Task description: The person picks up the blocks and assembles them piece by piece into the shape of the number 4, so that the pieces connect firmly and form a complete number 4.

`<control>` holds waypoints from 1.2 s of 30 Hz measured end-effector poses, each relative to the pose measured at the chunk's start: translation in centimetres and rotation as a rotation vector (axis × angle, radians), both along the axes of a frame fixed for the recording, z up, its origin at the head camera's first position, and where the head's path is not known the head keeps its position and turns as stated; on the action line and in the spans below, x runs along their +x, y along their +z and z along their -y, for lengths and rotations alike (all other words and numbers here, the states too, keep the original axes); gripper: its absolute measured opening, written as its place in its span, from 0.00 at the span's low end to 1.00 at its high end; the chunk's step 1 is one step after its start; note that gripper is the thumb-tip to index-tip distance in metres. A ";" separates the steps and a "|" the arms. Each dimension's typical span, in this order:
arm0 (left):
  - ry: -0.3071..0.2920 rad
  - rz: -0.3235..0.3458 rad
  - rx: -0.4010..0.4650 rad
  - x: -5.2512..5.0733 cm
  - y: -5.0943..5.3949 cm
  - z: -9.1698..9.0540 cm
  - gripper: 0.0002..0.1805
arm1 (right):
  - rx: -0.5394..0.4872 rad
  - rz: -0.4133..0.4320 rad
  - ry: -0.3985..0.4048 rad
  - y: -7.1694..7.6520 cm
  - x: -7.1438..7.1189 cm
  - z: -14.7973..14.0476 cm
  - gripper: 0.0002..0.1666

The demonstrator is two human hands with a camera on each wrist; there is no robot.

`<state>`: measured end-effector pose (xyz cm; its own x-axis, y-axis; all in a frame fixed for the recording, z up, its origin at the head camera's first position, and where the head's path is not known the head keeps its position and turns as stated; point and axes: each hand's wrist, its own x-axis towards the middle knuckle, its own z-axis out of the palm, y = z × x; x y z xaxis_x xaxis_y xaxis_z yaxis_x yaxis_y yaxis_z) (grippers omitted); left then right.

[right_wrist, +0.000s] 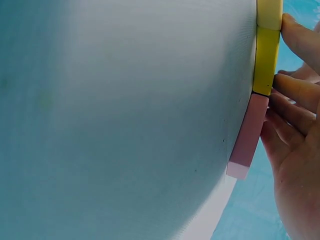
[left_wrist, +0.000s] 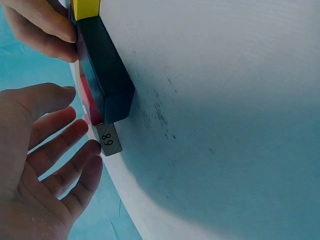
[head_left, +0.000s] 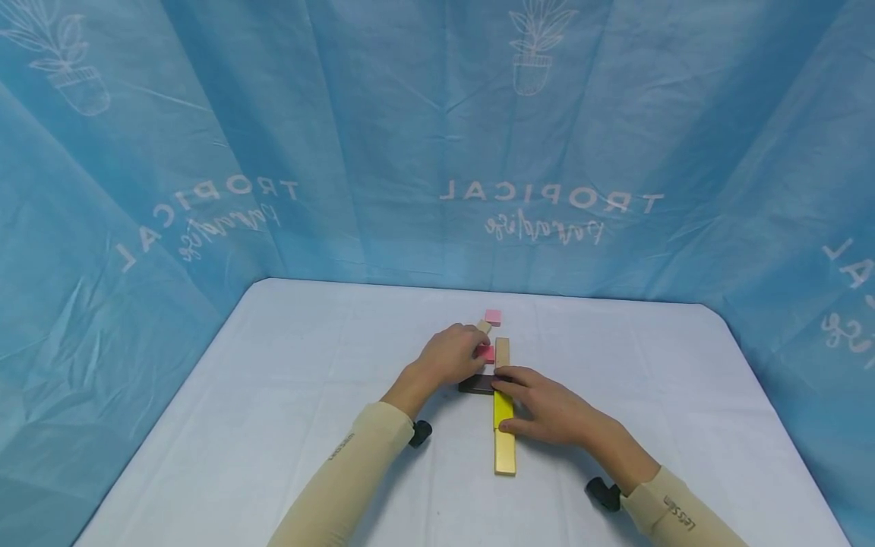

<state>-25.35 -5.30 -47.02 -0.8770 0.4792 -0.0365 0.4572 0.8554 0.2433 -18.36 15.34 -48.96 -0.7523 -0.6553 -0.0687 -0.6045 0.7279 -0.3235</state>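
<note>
My left hand reaches over a red block and a small wooden block. In the left wrist view, the left hand's fingers are spread and slightly bent beside a numbered block and a dark block. My right hand rests its fingertips along a column made of a yellow block, a pale yellow block and a tan block. The dark block's end meets the column's left side. A pink-looking block touches the yellow one in the right wrist view.
A small pink block lies beyond the hands on the white-covered table. Blue printed curtains hang behind and at both sides of the table.
</note>
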 end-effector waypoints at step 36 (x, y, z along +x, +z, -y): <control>-0.045 -0.027 -0.020 -1.1 -0.7 -0.3 0.21 | 0.003 -0.009 0.007 -0.1 0.1 0.0 0.43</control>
<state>-26.45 -4.97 -47.73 -0.8554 0.5175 -0.0230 0.5016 0.8385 0.2132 -18.23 15.38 -49.06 -0.7484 -0.6602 -0.0641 -0.6125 0.7249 -0.3153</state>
